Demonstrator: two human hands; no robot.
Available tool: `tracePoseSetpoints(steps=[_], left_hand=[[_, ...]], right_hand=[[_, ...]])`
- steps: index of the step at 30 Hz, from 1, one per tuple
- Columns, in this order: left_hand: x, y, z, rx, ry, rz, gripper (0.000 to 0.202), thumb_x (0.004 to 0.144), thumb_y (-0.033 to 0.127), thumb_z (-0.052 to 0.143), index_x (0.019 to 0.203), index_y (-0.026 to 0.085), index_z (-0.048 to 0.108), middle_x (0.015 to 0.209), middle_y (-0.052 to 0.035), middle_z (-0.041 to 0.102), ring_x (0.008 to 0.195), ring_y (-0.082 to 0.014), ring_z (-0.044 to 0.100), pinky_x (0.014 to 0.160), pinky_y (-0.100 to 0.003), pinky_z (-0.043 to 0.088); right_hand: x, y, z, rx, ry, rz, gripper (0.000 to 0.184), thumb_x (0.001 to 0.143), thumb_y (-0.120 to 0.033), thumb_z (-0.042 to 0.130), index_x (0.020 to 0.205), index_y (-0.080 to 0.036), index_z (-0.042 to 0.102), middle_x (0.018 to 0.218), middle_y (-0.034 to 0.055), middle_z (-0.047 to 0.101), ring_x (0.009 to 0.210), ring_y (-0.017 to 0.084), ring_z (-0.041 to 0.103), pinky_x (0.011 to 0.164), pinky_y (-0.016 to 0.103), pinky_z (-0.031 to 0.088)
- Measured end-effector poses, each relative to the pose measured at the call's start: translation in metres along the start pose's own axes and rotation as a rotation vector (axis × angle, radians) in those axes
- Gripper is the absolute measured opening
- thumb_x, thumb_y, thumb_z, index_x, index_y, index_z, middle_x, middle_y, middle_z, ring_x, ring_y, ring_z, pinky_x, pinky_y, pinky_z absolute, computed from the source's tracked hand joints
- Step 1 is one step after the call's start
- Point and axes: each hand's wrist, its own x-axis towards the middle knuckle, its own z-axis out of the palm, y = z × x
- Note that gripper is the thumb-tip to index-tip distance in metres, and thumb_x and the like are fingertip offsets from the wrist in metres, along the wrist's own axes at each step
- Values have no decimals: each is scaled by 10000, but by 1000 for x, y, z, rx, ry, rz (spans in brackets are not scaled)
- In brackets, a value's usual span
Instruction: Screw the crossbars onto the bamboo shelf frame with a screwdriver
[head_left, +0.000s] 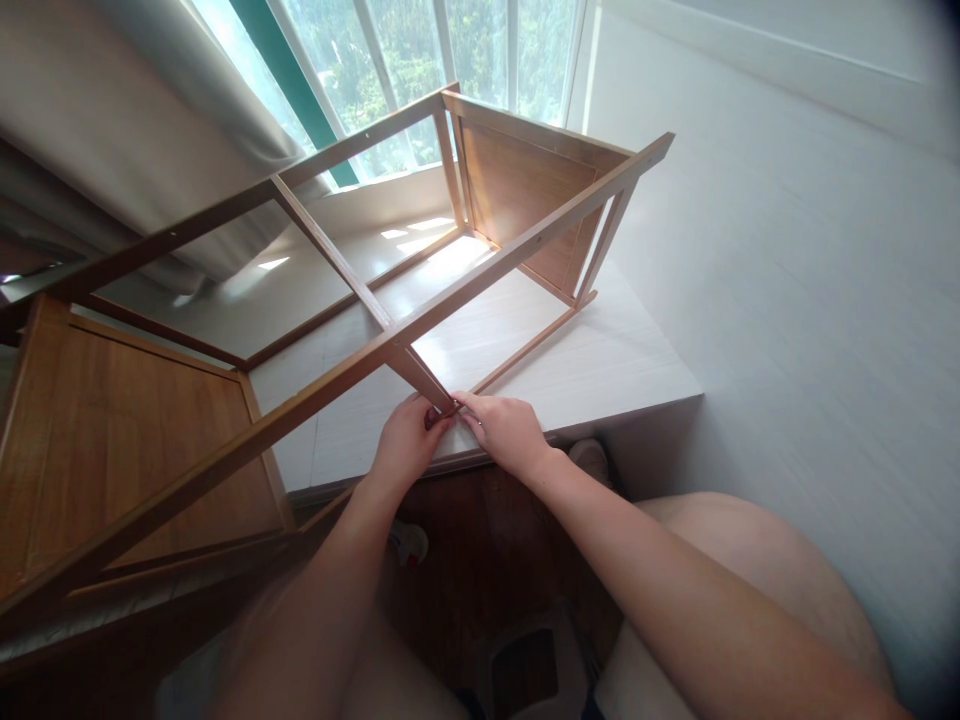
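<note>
A brown wooden furniture frame (480, 285) lies on its side, with a slatted crosspiece running down between its long rails. My left hand (411, 438) is closed around the lower end of the short crosspiece (424, 378), where it meets the bottom rail (525, 350). From the other side my right hand (506, 430) pinches at that same joint, its fingertips almost touching the left ones. Whatever small piece may sit between the right fingers is too small to tell. Solid wooden panels close the frame's near left end (142, 430) and far end (517, 190).
The frame rests on a pale window ledge (622, 350) whose front edge drops to a dark wood floor (457, 600). A grey curtain (165, 120) hangs at the left, windows (480, 50) behind, and a white wall (810, 260) at the right. A stool-like object (525, 670) stands below.
</note>
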Motion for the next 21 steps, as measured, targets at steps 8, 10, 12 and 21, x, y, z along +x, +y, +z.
tracePoseSetpoints(steps=[8,10,12,21], left_hand=[[1,1,1,-7,-1,-2,177,872,321,604,986,208,679,866,-29,632,788,-187,577,683,-288,428],[1,1,1,-10,-1,1,174,873,317,604,989,211,678,862,-25,631,783,-182,575,685,-285,431],[1,1,1,-6,1,-1,168,869,321,608,970,205,677,846,-25,625,769,-182,570,674,-284,426],[0,4,1,26,25,-12,93,847,273,614,855,187,647,830,-36,610,778,-195,552,674,-299,394]], right_hand=[[-2,2,1,0,11,-40,386,1016,-324,396,1392,-320,485,1150,49,729,964,233,689,741,296,464],[-3,1,1,7,22,-40,375,1018,-325,397,1382,-323,487,1143,45,730,964,232,689,743,295,460],[-4,0,1,17,41,-6,360,1016,-348,411,1363,-296,491,1095,53,739,939,232,690,739,294,454],[-5,-2,7,1,82,8,231,1001,-403,456,1032,-234,610,976,41,735,889,213,669,687,287,407]])
